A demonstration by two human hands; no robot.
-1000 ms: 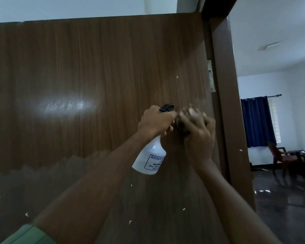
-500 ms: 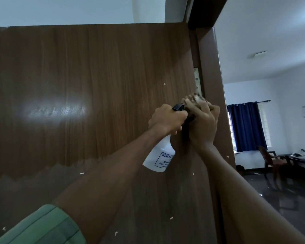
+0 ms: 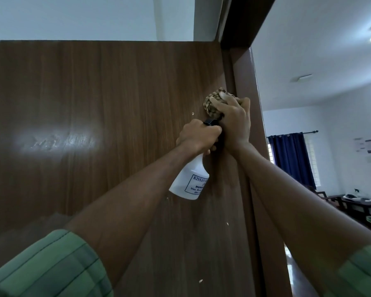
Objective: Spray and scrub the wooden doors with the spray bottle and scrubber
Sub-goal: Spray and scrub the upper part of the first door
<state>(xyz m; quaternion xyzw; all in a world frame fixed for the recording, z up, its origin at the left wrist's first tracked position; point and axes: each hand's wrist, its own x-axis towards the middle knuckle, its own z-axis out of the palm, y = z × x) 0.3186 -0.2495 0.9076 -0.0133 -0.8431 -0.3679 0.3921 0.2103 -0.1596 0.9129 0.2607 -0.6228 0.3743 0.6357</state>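
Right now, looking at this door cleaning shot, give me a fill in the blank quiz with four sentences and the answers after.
1. The left hand grips the white ____ by its neck.
2. The right hand presses the scrubber against the wooden ____.
3. The curtain in the far room is dark ____.
4. The sleeve on the left arm is ____.

Missing words: spray bottle; door; blue; green

Right hand (image 3: 234, 118) presses scrubber (image 3: 214, 103) against wooden door (image 3: 116, 103) near right edge; left hand (image 3: 198, 136) grips spray bottle (image 3: 190, 181).
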